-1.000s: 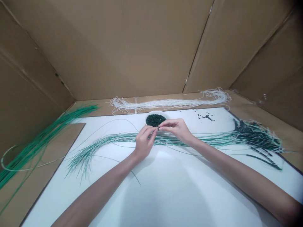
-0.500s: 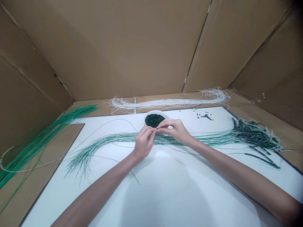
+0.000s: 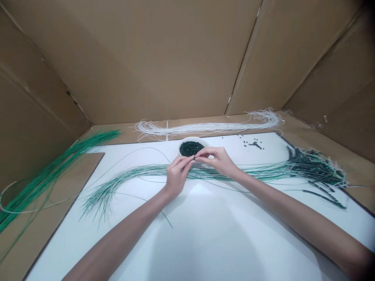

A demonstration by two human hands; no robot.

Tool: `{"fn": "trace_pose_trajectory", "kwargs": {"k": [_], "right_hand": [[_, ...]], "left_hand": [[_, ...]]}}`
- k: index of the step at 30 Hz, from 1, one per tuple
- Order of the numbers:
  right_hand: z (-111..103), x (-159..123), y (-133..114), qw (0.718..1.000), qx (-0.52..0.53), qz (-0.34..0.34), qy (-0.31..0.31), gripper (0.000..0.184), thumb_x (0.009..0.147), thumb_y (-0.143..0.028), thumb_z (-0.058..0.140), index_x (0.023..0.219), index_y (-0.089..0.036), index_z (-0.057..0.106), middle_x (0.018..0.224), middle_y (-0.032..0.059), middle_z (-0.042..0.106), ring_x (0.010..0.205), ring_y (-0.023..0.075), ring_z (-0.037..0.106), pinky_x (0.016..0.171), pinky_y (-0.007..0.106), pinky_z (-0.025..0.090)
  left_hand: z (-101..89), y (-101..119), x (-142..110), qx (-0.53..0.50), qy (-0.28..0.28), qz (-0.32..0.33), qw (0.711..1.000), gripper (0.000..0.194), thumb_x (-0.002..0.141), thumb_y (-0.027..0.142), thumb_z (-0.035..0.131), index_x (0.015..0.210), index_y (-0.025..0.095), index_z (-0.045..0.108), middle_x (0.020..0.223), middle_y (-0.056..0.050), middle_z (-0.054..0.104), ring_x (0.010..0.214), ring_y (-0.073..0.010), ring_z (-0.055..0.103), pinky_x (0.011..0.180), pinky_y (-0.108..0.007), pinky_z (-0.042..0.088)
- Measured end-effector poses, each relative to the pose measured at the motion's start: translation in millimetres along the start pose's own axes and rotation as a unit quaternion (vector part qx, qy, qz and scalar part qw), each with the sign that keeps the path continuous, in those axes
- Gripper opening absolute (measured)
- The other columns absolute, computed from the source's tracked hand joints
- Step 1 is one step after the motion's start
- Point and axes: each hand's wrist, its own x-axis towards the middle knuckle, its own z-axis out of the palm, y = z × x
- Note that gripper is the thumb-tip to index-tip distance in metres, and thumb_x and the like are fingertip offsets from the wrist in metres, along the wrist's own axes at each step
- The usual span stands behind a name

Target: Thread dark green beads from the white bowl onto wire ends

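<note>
Just in front of a white bowl (image 3: 181,145) heaped with dark green beads (image 3: 191,148), my two hands meet fingertip to fingertip. My left hand (image 3: 176,175) is closed in a pinch on a thin strand (image 3: 152,148), which arcs away to the left behind it. My right hand (image 3: 218,160) also pinches, thumb against forefinger, with a dark speck like a small bead at the tips. Below both hands a long bundle of green and white strands (image 3: 146,170) lies across the white board (image 3: 202,226).
Dark beaded strand ends (image 3: 316,168) pile up at the right. Loose beads (image 3: 255,144) lie scattered behind them. White strands (image 3: 205,127) stretch along the back, green strands (image 3: 55,168) along the left. Cardboard walls (image 3: 164,58) enclose the board.
My fingers have shifted very slightly at the meeting point, the left fingers closing flatter together. The bowl, beads and strand bundles stay where they were.
</note>
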Motion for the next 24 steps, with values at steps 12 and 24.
{"fn": "trace_pose_trajectory", "kwargs": {"k": [12, 24], "right_hand": [[-5.7, 2.1, -0.8, 0.999, -0.033, -0.022, -0.017, 0.012, 0.072, -0.025, 0.059, 0.074, -0.016, 0.067, 0.074, 0.0034, 0.065, 0.068, 0.0136, 0.058, 0.063, 0.023, 0.044], [-7.8, 1.9, -2.7, 0.989, -0.122, -0.085, -0.025, 0.012, 0.077, -0.018, 0.054, 0.074, -0.016, 0.065, 0.075, 0.003, 0.064, 0.067, 0.0123, 0.058, 0.064, 0.022, 0.043]], "left_hand": [[-0.3, 2.5, 2.0, 0.0, -0.014, -0.019, 1.0, 0.018, 0.075, 0.025, 0.058, 0.091, 0.018, 0.062, 0.074, -0.001, 0.055, 0.056, -0.0064, 0.044, 0.055, -0.018, 0.04], [-0.3, 5.4, 3.0, -0.004, -0.001, -0.05, 0.999, 0.012, 0.075, 0.018, 0.054, 0.086, 0.017, 0.059, 0.078, -0.001, 0.053, 0.057, -0.0064, 0.045, 0.057, -0.019, 0.041]]}}
